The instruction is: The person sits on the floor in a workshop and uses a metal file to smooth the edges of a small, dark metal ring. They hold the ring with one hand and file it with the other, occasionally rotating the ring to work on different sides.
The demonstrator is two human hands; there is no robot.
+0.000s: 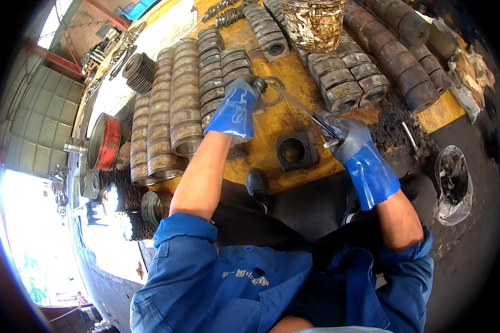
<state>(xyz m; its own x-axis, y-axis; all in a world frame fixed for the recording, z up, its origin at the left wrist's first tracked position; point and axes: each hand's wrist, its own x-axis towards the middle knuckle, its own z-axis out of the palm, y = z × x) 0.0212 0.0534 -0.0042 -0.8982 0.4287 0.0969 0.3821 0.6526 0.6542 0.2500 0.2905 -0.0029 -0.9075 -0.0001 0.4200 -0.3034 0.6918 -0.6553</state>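
Observation:
My left hand (240, 100), in a blue rubber glove with a dark, dirty palm, is closed at the edge of a thin metal ring (272, 104). My right hand (343, 136), gloved the same way, is wrapped round a long, thin metal tool (301, 104). The tool's far end reaches across to the ring; its exact tip is blurred. A short end of it sticks out below my right fist. On the yellow surface between my forearms sits a square dark metal block (296, 151) with a round hole.
Rows of metal rings (186, 105) lie stacked on their sides at the left. More dark blocks (341, 83) line the far right, with a grimy bucket (312, 25) behind. Black sludge (397, 130) and a short rod (409, 137) lie right. A red-rimmed drum part (105, 142) stands left.

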